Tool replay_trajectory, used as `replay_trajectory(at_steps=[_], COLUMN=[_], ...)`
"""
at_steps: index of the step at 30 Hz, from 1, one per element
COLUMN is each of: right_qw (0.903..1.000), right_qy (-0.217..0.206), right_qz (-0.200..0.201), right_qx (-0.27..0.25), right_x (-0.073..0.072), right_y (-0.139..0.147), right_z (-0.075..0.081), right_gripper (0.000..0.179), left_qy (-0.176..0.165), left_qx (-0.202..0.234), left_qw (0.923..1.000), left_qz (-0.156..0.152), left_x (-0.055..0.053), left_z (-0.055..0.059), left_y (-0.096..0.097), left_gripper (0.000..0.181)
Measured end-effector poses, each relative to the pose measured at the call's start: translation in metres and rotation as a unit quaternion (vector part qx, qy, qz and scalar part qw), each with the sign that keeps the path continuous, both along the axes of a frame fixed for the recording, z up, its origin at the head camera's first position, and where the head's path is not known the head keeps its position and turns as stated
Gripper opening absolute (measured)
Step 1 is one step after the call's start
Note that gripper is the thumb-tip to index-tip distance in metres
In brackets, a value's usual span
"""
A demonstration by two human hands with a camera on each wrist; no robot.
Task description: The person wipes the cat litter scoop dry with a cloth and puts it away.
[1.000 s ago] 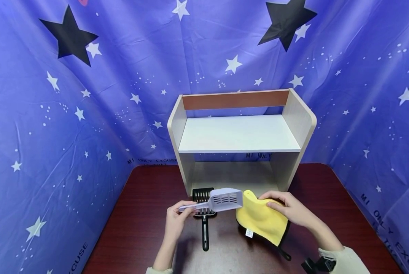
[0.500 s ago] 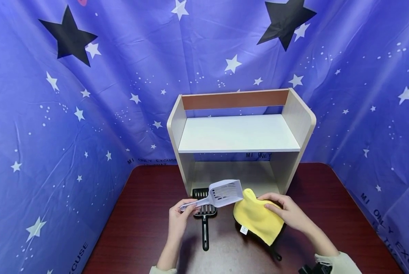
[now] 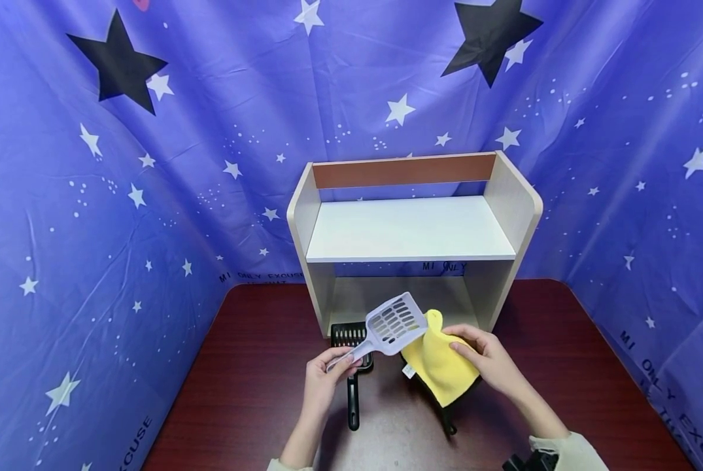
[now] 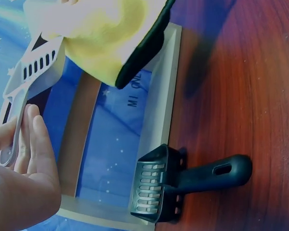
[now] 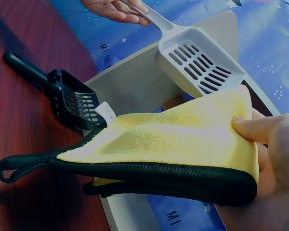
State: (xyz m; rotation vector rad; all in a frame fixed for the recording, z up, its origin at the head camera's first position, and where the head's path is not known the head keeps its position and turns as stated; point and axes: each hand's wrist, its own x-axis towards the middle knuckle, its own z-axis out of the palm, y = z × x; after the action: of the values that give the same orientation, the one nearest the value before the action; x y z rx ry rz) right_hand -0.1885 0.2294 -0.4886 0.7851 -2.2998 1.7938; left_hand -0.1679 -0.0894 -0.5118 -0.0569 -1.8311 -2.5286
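Observation:
My left hand [image 3: 322, 383] pinches the handle of a pale lilac litter scoop [image 3: 395, 324], its slotted pan raised and tilted over the table. At the pan's right edge, my right hand [image 3: 485, 356] grips a folded yellow cloth [image 3: 445, 366] between thumb and fingers. The cloth has dark edging, a small white tag [image 5: 105, 113] and a dark hanging loop [image 5: 20, 166]. The scoop's far edge meets the cloth in the head view. Below my left hand, a black litter scoop [image 4: 156, 185] lies with its slotted head by the shelf and its handle [image 3: 353, 405] towards me.
A two-tier shelf unit [image 3: 410, 229] with a white middle board stands at the back of the dark red wooden table [image 3: 239, 373]. Blue curtains [image 3: 210, 131] with stars hang on the sides and behind. A black strap device [image 3: 530, 461] sits at my right sleeve.
The lilac scoop has risen and turned, so its slotted pan now faces up towards me. My left hand has moved right, and the cloth has shifted left with my right hand.

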Motion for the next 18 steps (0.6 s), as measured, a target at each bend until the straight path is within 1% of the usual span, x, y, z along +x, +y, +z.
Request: replay_trajectory(at_steps=[2,8,10,15,18], right_qw=[1.0000,0.9995,0.9993,0.9989,0.9987], right_qy=[0.002,-0.002,-0.003,0.004,0.010], right_qz=[-0.004,-0.015,-0.015,-0.015,-0.018], right_qx=[-0.008,-0.027,-0.033,-0.045,-0.046], right_x=[-0.0005,-0.0010,-0.0010,-0.0012,-0.0014], right_y=[-0.0001,-0.0005,-0.0004,-0.0012,-0.0022], right_z=[-0.0001,-0.0017,-0.0018,-0.0016,-0.0009], right_gripper=[0.023,0.023,0.024,0.023,0.023], left_qy=[-0.002,0.009,0.006,0.004,0.000], left_qx=[-0.002,-0.017,-0.021,-0.042,-0.065], left_qw=[1.0000,0.9996,0.9994,0.9987,0.9974], left_qz=[-0.005,-0.022,-0.025,-0.030,-0.032], left_x=[0.0008,0.0028,0.0037,0.0049,0.0053], left_z=[-0.0012,-0.0036,-0.0037,-0.0049,-0.0054], left_y=[0.0015,0.0053,0.0061,0.0072,0.0083], left_gripper=[0.037,0.038,0.038,0.035,0.033])
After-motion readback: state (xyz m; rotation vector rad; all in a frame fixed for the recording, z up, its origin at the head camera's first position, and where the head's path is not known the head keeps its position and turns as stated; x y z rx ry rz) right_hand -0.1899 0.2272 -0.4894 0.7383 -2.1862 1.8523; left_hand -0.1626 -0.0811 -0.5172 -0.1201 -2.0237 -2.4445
